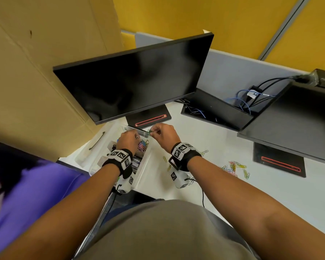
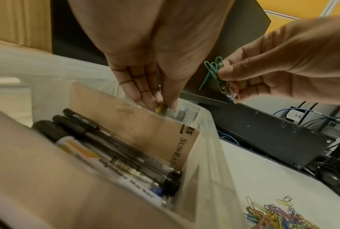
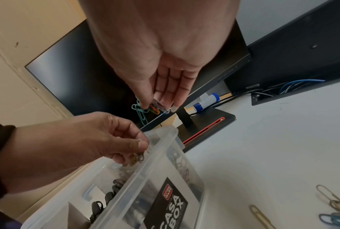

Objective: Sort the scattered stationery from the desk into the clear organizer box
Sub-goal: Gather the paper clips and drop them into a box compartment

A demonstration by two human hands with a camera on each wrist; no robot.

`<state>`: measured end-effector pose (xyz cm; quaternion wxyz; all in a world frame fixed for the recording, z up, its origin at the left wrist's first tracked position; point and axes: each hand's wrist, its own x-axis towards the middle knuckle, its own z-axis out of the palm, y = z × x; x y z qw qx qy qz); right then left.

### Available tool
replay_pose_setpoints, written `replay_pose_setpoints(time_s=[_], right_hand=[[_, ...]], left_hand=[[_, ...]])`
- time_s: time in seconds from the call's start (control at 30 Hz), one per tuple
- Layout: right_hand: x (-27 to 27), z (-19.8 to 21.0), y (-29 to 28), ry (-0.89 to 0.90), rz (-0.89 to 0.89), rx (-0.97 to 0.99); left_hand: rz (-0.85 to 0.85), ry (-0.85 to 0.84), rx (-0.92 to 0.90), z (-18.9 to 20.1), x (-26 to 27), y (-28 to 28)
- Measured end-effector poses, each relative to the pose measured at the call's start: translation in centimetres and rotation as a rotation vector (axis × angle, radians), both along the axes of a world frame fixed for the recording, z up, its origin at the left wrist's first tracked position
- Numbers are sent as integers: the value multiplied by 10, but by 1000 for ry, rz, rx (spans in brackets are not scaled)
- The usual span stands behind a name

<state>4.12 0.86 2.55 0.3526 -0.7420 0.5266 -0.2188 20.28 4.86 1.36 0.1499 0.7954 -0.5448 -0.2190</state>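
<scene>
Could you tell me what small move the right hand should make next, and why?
Probably shift a little left over the clear organizer box and let go. The right hand pinches a bunch of paper clips just beside the box's far end, where the left hand is already lowering clips.

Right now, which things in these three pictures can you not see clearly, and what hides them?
- Left hand, head view: what its fingers pinch is behind its back; the wrist views show only a few small clips.
- Right hand: how many clips are in its bunch; they overlap and the fingers cover them.
- Box floor, right wrist view: blurred by the wall and the label.
- Marker print, left wrist view: blurred.
- Loose clips, head view: too small to count.
</scene>
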Motion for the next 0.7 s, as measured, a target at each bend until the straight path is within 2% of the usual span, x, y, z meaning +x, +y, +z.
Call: replay_pose_setpoints(time_s=[0.17, 0.4, 0.7], right_hand=[[11, -4, 0, 4, -4, 14], [27, -10, 0, 18, -18, 34], [51, -16, 2, 41, -19, 53]], left_hand=[[-22, 32, -1, -3, 8, -2], [-21, -7, -40, -5, 17, -4], [-59, -11, 12, -13, 25, 0]])
